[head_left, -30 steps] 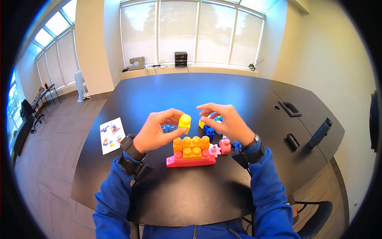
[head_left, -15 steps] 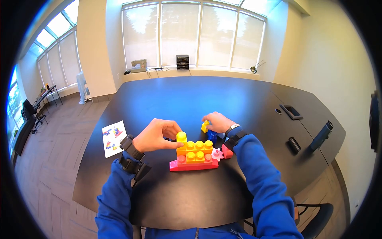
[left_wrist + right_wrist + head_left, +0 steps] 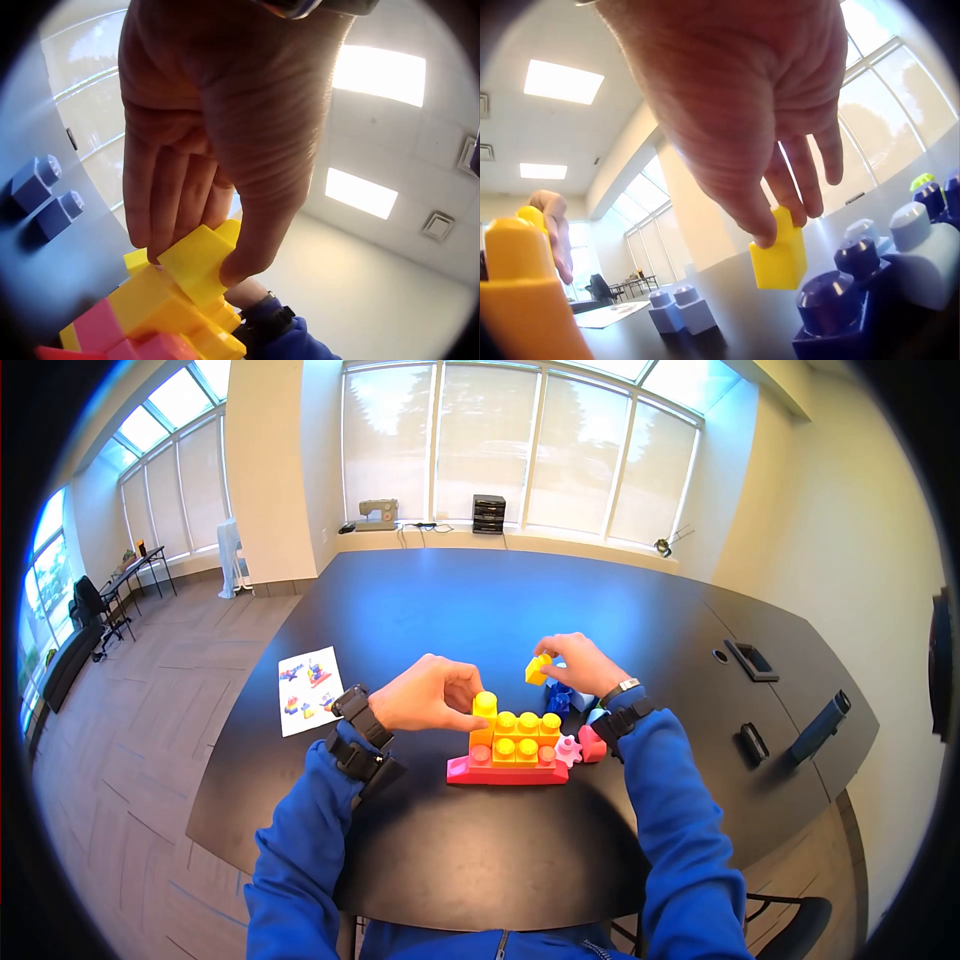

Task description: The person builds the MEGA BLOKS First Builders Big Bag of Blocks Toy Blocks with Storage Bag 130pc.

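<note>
My left hand (image 3: 430,695) pinches a yellow toy building block (image 3: 485,706) between thumb and fingers, at the left end of a stack. That stack has two rows of orange-yellow blocks (image 3: 525,728) on a long red base (image 3: 505,773). In the left wrist view the pinched yellow block (image 3: 196,262) sits against the orange-yellow ones. Beyond the stack, my right hand (image 3: 590,665) holds a second yellow block (image 3: 537,669) by its top stud, with thumb and fingertips. The right wrist view shows that block (image 3: 778,259) beside dark blue blocks (image 3: 832,304).
Right of the stack lie a pink gear-shaped piece (image 3: 568,751) and a red block (image 3: 592,744). Light blue blocks (image 3: 682,311) stand behind the left hand. A printed picture sheet (image 3: 310,690) lies at left, a dark bottle (image 3: 820,727) and black case (image 3: 753,742) at right.
My left hand has lowered its yellow block onto the stack's left end. The right hand reached to the loose blocks and took hold of another yellow block. The head view has shifted slightly.
</note>
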Motion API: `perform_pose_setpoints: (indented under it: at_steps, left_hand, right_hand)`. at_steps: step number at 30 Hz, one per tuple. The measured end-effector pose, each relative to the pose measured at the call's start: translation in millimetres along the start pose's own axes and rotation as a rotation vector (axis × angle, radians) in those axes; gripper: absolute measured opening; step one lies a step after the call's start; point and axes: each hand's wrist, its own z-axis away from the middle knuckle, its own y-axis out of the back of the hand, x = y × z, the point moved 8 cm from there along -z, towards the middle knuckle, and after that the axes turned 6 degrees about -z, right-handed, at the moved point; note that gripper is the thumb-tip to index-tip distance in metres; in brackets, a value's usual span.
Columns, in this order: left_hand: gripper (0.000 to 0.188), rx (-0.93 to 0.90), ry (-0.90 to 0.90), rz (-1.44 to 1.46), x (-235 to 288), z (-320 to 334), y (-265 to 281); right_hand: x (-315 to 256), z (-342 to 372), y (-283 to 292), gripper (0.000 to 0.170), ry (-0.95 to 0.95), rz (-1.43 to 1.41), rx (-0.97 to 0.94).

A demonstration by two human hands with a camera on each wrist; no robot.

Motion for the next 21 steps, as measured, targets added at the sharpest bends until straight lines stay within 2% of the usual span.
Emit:
perform_pose_setpoints:
  at_steps: [5, 12, 17, 21]
  left_hand:
    - [0.028, 0.0, 0.008, 0.01, -3.0, -0.3, -0.9]
    - [0.029, -0.011, 0.032, 0.053, -7.5, -1.0, -3.3]
    - [0.03, -0.027, 0.056, 0.028, -7.3, -2.0, -4.0]
    - [0.031, -0.028, 0.083, 0.028, -10.5, -2.3, -4.3]
  right_hand:
    - [-31.1, 13.2, 35.7, 0.027, 0.043, -0.104, 0.076]
    - [-77.6, 51.5, 83.9, 0.028, -0.039, -0.333, 0.111]
    - [-98.4, 76.7, 90.0, 0.028, -0.021, -0.471, 0.087]
    - [-103.6, 78.9, 78.6, 0.027, 0.004, -0.412, 0.013]
